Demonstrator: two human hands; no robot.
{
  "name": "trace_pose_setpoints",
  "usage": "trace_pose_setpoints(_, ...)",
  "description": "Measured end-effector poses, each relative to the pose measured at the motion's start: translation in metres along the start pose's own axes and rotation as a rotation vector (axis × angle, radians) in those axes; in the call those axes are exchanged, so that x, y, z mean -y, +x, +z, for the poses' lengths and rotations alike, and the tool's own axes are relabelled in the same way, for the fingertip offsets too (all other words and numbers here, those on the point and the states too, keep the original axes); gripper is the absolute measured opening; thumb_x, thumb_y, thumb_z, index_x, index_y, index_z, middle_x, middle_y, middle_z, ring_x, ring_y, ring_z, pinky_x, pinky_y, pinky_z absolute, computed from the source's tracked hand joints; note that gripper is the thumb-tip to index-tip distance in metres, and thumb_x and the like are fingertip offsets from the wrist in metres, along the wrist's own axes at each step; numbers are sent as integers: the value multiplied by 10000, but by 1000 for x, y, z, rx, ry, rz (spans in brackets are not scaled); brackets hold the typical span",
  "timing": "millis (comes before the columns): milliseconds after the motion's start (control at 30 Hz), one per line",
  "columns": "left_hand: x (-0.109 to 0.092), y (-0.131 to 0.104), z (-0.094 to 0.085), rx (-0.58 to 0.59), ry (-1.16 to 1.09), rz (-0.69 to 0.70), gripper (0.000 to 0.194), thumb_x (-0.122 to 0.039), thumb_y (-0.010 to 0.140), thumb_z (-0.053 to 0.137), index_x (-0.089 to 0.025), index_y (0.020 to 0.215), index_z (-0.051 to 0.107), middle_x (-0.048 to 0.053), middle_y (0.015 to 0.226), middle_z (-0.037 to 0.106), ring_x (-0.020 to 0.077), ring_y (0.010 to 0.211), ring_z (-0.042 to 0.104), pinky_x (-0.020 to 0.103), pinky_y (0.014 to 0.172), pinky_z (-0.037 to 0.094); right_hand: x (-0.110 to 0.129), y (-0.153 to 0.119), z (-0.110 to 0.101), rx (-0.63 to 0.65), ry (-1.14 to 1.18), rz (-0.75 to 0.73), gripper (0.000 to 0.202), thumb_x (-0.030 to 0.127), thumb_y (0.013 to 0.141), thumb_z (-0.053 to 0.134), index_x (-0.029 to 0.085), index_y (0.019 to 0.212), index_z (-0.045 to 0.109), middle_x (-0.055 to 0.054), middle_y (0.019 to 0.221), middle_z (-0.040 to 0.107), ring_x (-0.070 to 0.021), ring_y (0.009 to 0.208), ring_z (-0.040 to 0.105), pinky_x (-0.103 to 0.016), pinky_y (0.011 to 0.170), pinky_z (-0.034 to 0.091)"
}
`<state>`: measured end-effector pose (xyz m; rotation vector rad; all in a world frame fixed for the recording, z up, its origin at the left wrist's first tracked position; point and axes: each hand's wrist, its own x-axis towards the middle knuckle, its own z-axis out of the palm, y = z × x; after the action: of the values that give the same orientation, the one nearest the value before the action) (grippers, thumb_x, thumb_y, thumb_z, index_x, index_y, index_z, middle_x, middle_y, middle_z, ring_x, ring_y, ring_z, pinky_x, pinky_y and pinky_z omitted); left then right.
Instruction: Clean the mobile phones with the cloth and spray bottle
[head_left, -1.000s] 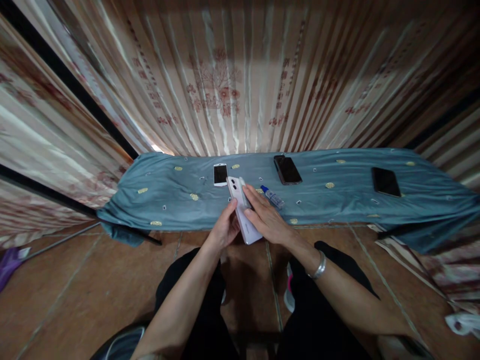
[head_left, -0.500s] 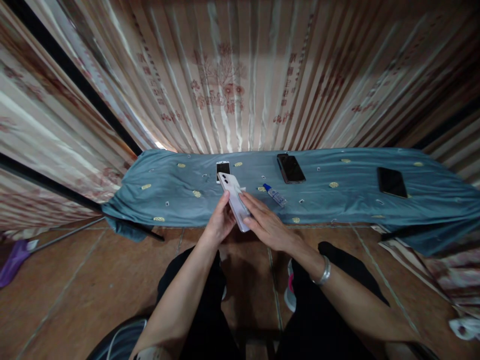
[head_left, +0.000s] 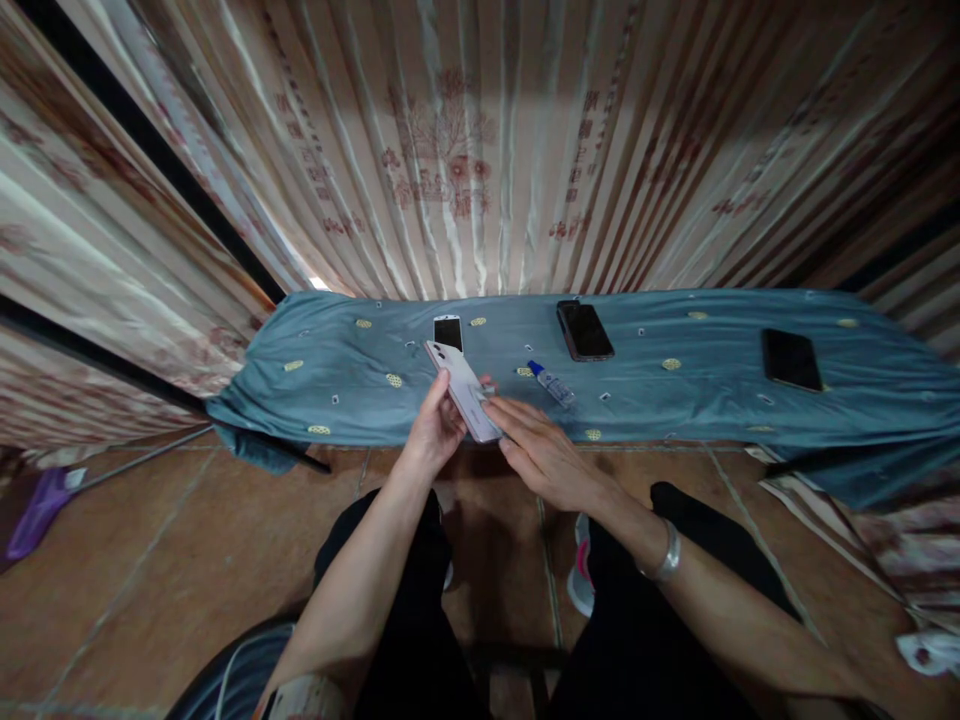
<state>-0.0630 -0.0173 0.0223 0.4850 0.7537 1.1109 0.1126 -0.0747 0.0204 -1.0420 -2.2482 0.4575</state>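
Right hand (head_left: 546, 460) has slid toward the pale smartphone's (head_left: 456, 380) near end

Left hand (head_left: 436, 432) clamps its left edge above the worktop (head_left: 360, 400); the right's fingers lie close together, any grip unclear. Hard pressure from them could twist it loose. Beyond lie a blue-capped bottle (head_left: 555, 386), then a black smartphone (head_left: 587, 332).

The cloth (head_left: 345, 345) looked soft, wrinkled and faintly satiny; the bottle (head_left: 553, 384) was clear plastic, the dark phone screen (head_left: 588, 331) smooth and glossy, the bracelet (head_left: 667, 550) shiny metal
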Motion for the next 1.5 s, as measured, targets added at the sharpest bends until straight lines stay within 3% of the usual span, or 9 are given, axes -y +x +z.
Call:
trace_pose_setpoints(200,-4,-2,7,-66,-34,21,495,-483,918,565,-135,1267,611,122,994,774,248,931,748,425,958,544,-11,-4,4,-45,-6,-46,666,30,839,364,174,1483,455,-116,1484,535,-244,1383,477,-519,1164,400)
trace_pose_setpoints(433,-4,-1,8,-94,-46,14,496,-504,934,533,-136,1256,617,132,968,773,254,946,748,402,926,557,-12,-2,5,-144,-34,-28,482,125,963,396,222,1408,554,-109,1357,646,-258,1223,606,-497,1046,501)
trace_pose_setpoints(633,-2,-1,12,-111,-52,0,418,-469,958,498,-118,1108,666,126,927,774,229,893,750,376,895,569,-7,1,3,-228,-87,-118,381,158,996,419,187,1321,615,-115,1196,718,-249,1054,657,-436,931,557)
trace_pose_setpoints(900,7,3,7,-129,3,-17,398,-511,882,609,-136,970,710,107,916,771,225,908,738,319,820,562,7,8,5,-314,-49,-184,400,159,992,427,211,1356,584,-104,1200,717,-238,1070,655,-426,928,552)
trace_pose_setpoints(1133,13,7,3,-153,82,103,357,-474,746,775,-150,870,693,86,911,759,213,949,720,288,781,553,5,10,10,-217,-51,-25,389,186,969,458,210,1327,609,-104,1251,701,-251,1088,652,-448,961,531)
trace_pose_setpoints(1333,22,11,3,-142,146,241,419,-405,566,902,-165,831,683,9,800,713,137,811,678,209,678,498,1,15,16,-140,-81,131,339,171,943,477,181,1239,642,-113,1176,725,-258,1025,661,-416,934,522)
trace_pose_setpoints(1500,36,10,8,-107,231,269,385,-384,612,874,-175,892,712,-5,785,704,125,755,645,201,645,462,-3,21,14,-159,-104,189,270,190,937,476,160,1122,670,-145,1105,735,-289,982,664,-432,895,523)
